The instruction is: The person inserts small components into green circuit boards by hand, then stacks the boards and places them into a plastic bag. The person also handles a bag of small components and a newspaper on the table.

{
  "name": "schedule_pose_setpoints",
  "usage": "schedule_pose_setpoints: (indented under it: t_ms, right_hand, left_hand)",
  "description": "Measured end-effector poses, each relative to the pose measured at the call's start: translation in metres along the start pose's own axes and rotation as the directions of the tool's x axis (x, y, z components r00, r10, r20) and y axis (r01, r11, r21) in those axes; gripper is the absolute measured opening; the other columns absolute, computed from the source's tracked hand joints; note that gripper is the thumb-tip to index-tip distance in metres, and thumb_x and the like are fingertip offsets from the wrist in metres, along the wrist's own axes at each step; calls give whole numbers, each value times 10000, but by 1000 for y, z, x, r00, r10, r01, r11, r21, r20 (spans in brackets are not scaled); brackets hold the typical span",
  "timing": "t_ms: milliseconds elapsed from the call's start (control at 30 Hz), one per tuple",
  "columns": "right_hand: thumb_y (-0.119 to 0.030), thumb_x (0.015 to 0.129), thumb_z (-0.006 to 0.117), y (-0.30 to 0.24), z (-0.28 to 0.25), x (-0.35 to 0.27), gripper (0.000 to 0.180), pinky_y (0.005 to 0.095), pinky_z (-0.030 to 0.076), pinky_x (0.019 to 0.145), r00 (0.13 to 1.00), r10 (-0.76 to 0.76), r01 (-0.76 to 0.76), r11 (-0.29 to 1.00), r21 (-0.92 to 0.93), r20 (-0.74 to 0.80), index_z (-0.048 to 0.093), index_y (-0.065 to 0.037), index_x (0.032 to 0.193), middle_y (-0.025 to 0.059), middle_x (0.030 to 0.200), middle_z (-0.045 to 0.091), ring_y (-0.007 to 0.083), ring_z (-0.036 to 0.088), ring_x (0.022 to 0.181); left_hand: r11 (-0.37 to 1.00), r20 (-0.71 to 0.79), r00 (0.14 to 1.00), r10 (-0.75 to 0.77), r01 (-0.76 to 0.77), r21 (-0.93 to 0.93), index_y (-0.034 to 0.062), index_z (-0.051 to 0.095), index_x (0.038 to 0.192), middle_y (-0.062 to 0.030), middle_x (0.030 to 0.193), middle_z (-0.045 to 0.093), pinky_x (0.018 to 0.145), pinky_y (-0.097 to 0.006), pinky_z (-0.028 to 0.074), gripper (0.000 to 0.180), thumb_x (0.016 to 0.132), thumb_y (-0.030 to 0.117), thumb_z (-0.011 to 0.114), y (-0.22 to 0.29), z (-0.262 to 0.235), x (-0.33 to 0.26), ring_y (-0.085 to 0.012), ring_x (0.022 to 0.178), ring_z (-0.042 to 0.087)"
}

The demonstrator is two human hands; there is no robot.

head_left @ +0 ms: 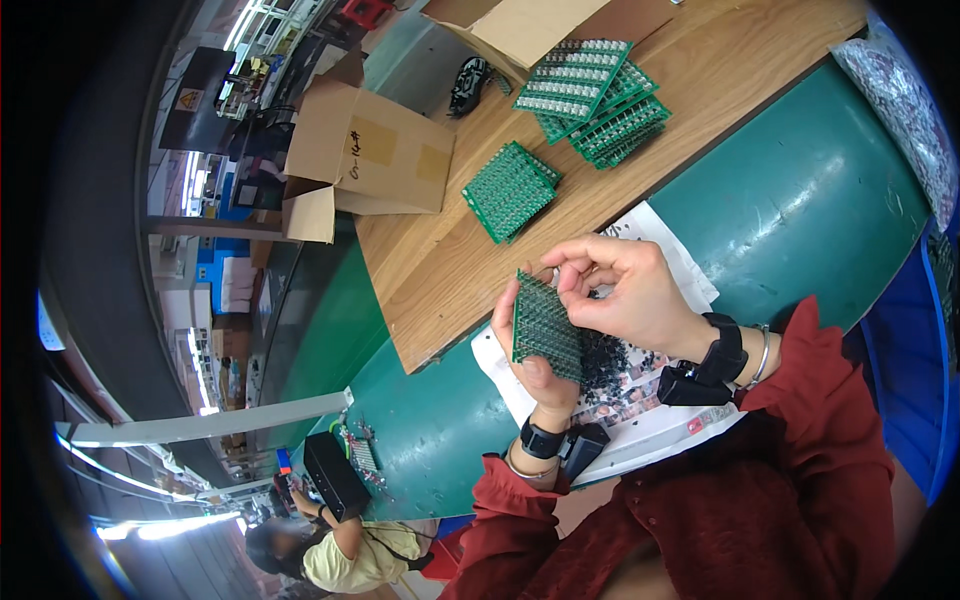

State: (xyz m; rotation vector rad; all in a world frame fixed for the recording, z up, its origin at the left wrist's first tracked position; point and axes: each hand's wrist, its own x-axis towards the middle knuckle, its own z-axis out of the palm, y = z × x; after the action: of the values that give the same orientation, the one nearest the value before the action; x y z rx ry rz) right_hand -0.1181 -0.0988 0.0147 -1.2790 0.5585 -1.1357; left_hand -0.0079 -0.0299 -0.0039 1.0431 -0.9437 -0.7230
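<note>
My left hand (538,382) is closed around a green circuit board panel (546,328), holding it tilted above the table. Rows of small parts cover the panel's face. At its upper right edge, my right hand (628,288) has thumb and fingers pinched together; whatever lies between the fingertips is too small to make out. Beneath both hands, many small black components (602,372) are scattered in a heap on a white printed sheet (632,452).
Green panels (510,190) lie stacked on the wooden board (420,295), with a taller stack (590,95) farther back. Cardboard boxes (385,150) stand behind. A plastic bag (895,110) sits far right, above a blue bin (905,340). Another person (350,555) works at lower left.
</note>
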Motion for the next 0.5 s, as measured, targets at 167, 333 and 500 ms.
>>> schedule_pose_setpoints:
  t_ms: [167, 333, 500]
  right_hand:
    - [86, 751, 629, -4, 4, 1, 355, 214, 531, 700, 999, 40, -42, 998, 55, 24, 602, 33, 1100, 45, 856, 629, 70, 612, 812]
    - [34, 748, 633, 3, 2, 0, 376, 219, 528, 635, 990, -140, 139, 985, -105, -1, 607, -8, 1121, 51, 774, 645, 80, 638, 679]
    - [37, 749, 629, 0, 6, 3, 380, 216, 527, 636, 995, -82, 82, 997, 5, -57, 613, -23, 1124, 58, 785, 649, 83, 637, 685]
  left_hand:
    - [999, 77, 997, 28, -31, 40, 24, 282, 1341, -191, 1302, 411, 1027, -422, 352, 904, 754, 639, 585, -4, -6, -2, -295, 1192, 454]
    - [999, 80, 997, 13, -17, 50, 15, 273, 1341, -200, 1305, 407, 1024, -427, 354, 914, 753, 640, 587, -9, -9, -2, -297, 1189, 458]
    - [996, 93, 995, 38, -45, 72, 5, 287, 1336, -196, 1294, 414, 1021, -426, 358, 943, 735, 656, 610, -10, -11, -3, -293, 1180, 464]
